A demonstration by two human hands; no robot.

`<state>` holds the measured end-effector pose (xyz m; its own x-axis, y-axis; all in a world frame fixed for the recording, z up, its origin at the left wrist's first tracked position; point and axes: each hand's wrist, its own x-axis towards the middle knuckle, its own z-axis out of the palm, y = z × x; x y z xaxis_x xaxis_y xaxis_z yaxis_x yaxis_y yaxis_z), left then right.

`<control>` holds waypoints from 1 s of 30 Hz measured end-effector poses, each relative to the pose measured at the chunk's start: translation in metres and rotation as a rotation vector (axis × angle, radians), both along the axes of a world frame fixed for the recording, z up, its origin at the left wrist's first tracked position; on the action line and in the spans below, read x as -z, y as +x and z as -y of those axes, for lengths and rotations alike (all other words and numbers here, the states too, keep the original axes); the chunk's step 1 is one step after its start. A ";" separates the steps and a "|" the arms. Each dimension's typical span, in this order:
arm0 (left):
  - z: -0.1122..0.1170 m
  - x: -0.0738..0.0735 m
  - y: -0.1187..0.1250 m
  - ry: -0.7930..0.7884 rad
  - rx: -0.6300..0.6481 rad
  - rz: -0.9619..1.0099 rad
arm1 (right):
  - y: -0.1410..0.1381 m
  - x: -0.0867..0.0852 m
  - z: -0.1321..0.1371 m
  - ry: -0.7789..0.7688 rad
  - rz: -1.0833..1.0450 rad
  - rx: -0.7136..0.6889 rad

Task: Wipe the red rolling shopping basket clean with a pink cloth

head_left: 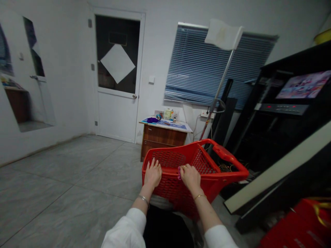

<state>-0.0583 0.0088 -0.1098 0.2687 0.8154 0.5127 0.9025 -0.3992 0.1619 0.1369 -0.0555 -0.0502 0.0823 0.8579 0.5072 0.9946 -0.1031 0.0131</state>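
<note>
A red plastic shopping cart (178,184) with perforated sides stands right in front of me, its handle pointing to the right. Over its near rim lies my left hand (153,173), fingers stretched out and slightly apart, holding nothing. My right hand (190,177) is closed at the same rim, farther right. A small purple thing (179,173) pokes out from its fingers; most of it is hidden, so its kind is unclear. Both hands are level with the cart's top edge.
Behind the cart stands a brown wooden cabinet (165,135) with a purple cloth (152,120) and small items on top. To the right are a dark shelf unit (269,127), a leaning pale board (281,168) and red bags (300,224). A white door (116,115) is at the back.
</note>
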 end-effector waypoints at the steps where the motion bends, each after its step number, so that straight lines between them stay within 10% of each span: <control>1: -0.001 0.001 0.001 0.001 0.001 0.002 | 0.017 -0.004 0.002 0.012 -0.004 0.044; 5: 0.000 0.006 0.013 0.011 0.000 0.017 | 0.050 -0.009 0.003 0.080 -0.007 0.199; 14: 0.006 0.012 0.022 0.055 -0.022 0.016 | -0.052 0.028 -0.007 0.108 0.026 -0.114; 24: 0.004 0.012 0.027 0.028 -0.003 0.053 | 0.090 -0.013 0.004 0.221 0.040 0.243; 30: 0.004 0.015 0.028 0.034 -0.019 0.078 | -0.008 0.023 -0.010 0.223 0.074 0.077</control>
